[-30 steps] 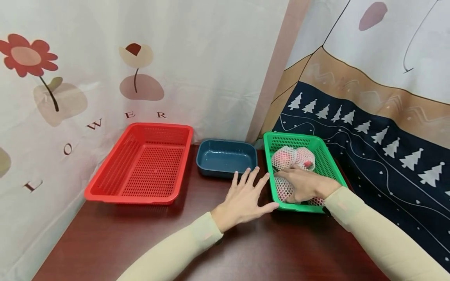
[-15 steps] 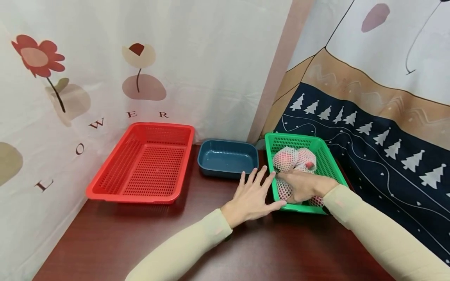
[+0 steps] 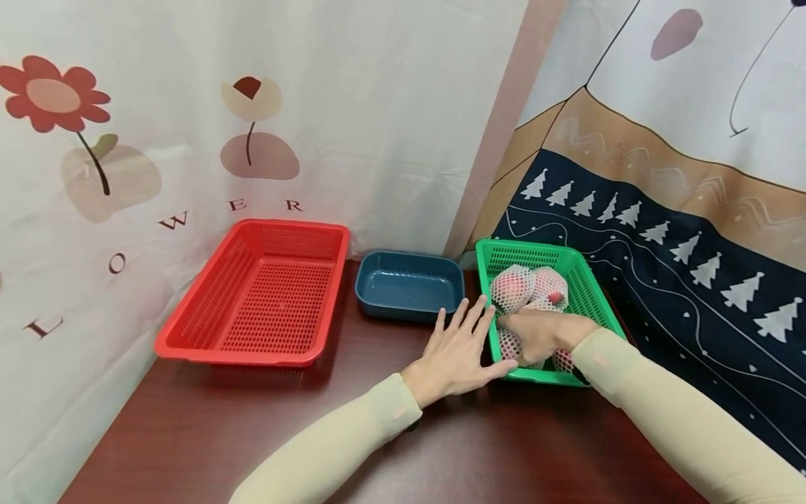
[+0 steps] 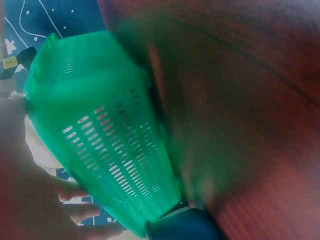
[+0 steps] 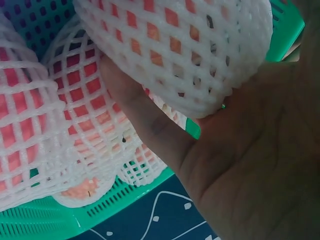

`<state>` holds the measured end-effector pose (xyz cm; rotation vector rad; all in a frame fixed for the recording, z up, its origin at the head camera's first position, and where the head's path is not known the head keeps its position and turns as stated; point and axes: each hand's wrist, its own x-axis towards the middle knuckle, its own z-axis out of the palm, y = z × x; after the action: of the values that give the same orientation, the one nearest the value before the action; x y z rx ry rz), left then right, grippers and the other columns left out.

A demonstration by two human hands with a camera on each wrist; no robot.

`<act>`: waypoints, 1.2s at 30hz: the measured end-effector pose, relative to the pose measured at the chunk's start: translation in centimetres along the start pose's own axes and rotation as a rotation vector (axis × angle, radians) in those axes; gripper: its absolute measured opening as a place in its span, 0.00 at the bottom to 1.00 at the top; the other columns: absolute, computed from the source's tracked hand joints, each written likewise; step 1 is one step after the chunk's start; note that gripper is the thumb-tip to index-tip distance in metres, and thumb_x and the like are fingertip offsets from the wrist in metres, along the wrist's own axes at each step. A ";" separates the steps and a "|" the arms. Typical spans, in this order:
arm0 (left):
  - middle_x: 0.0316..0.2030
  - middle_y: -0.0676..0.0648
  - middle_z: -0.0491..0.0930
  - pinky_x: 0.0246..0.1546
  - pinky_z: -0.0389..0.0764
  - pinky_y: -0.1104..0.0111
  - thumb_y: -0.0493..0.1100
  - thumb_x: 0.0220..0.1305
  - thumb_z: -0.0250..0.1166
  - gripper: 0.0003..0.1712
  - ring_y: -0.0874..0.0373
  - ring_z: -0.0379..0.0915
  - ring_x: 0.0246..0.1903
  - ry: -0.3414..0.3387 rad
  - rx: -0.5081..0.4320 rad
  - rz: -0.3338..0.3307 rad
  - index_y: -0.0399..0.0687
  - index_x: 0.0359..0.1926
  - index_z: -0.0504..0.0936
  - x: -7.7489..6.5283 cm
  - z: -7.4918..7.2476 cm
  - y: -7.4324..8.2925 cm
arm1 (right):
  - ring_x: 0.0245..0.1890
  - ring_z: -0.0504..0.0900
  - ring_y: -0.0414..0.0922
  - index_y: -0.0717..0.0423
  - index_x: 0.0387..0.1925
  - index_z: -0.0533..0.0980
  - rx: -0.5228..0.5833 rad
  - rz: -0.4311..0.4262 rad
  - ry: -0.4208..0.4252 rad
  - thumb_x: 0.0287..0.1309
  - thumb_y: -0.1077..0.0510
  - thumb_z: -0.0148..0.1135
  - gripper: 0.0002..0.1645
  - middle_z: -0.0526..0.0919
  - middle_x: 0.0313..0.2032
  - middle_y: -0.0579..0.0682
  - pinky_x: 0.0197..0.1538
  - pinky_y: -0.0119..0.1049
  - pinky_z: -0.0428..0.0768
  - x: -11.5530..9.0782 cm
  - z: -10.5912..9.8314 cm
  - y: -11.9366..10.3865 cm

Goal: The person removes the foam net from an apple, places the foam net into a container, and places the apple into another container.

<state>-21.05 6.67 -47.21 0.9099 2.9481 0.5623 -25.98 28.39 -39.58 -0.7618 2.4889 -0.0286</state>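
Observation:
My right hand [image 3: 540,332] reaches down into the green basket [image 3: 598,297] on the right. It grips a round pink-red fruit in a white foam net [image 5: 175,47]; in the right wrist view the thumb [image 5: 150,115] lies along its underside. Other netted fruits [image 3: 511,288] lie beside it in the basket, one nearest the thumb showing a deeper red [image 5: 82,95]. My left hand [image 3: 455,358] spreads its fingers at the basket's left rim, with nothing in them. In the left wrist view, the slotted basket wall [image 4: 95,125] rises beside the left fingers [image 4: 75,212].
A dark blue dish [image 3: 409,280] stands to the left of the green basket, behind my left hand. Farther left sits a larger red basket [image 3: 277,308] with nothing in it. Printed curtains [image 3: 378,126] hang behind the brown table [image 3: 264,420].
My left hand has moved slightly right, closer to the green basket's rim. The right hand stays in the basket among the fruits, its fingers a little more drawn in.

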 end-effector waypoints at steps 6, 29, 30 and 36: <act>0.98 0.53 0.43 0.92 0.54 0.28 0.87 0.80 0.47 0.63 0.42 0.40 0.97 0.006 0.007 0.002 0.55 0.97 0.50 0.1 -0.1 0.1 | 0.39 0.87 0.40 0.58 0.69 0.83 0.009 -0.016 -0.025 0.61 0.59 0.87 0.36 0.93 0.49 0.50 0.51 0.43 0.91 0.3 -0.3 0.1; 0.98 0.52 0.43 0.91 0.53 0.27 0.87 0.81 0.44 0.63 0.38 0.43 0.96 -0.006 0.075 0.001 0.55 0.97 0.48 0.0 -0.2 0.5 | 0.52 0.88 0.45 0.58 0.74 0.81 -0.016 0.020 -0.044 0.59 0.53 0.91 0.44 0.92 0.61 0.54 0.65 0.55 0.91 0.6 -0.3 0.4; 0.98 0.52 0.43 0.91 0.53 0.27 0.87 0.81 0.44 0.63 0.39 0.43 0.97 -0.005 0.078 0.000 0.55 0.97 0.48 0.0 -0.2 0.5 | 0.52 0.88 0.45 0.58 0.74 0.81 -0.019 0.019 -0.043 0.59 0.53 0.91 0.44 0.92 0.61 0.54 0.65 0.55 0.91 0.6 -0.3 0.4; 0.98 0.52 0.43 0.91 0.52 0.26 0.88 0.81 0.42 0.62 0.38 0.43 0.97 -0.002 0.085 -0.003 0.55 0.97 0.48 0.0 -0.1 0.5 | 0.51 0.88 0.45 0.57 0.73 0.81 -0.025 0.010 -0.040 0.58 0.54 0.91 0.44 0.92 0.60 0.53 0.64 0.54 0.91 0.6 -0.3 0.4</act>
<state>-20.79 7.06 -46.97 0.9126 2.9916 0.4378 -26.74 28.38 -39.72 -0.7532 2.4597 0.0208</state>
